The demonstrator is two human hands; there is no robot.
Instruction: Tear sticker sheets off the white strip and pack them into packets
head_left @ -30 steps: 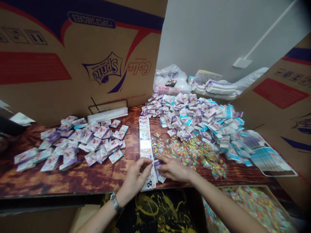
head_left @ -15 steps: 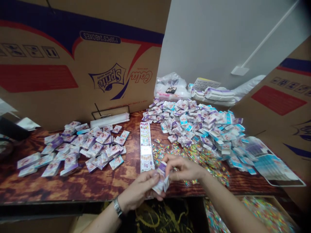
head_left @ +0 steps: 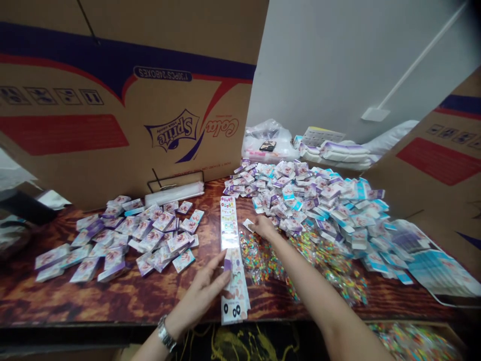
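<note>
My left hand (head_left: 208,282) is closed round a small purple-and-white carton (head_left: 227,261), mostly hidden by the fingers, above the strips of printed stickers (head_left: 235,286). Farther up the table, my right hand (head_left: 264,228) is closed, with a small white piece (head_left: 248,224) at its fingertips; I cannot tell what it is. That hand is at the near edge of a large heap of open cartons (head_left: 311,193). Below its wrist lie clear packets of colourful beads or candies (head_left: 319,255).
Closed cartons (head_left: 112,245) lie scattered at the left. A big cardboard box (head_left: 131,115) stands behind them, another cardboard box (head_left: 443,165) at the right. Flat carton blanks (head_left: 439,265) lie near the right edge. An open box of packets (head_left: 413,341) sits below the table edge.
My right hand has left the carton in my left hand and moved forward to the heap's edge. The left hand has moved slightly left and up, uncovering the sticker strips.
</note>
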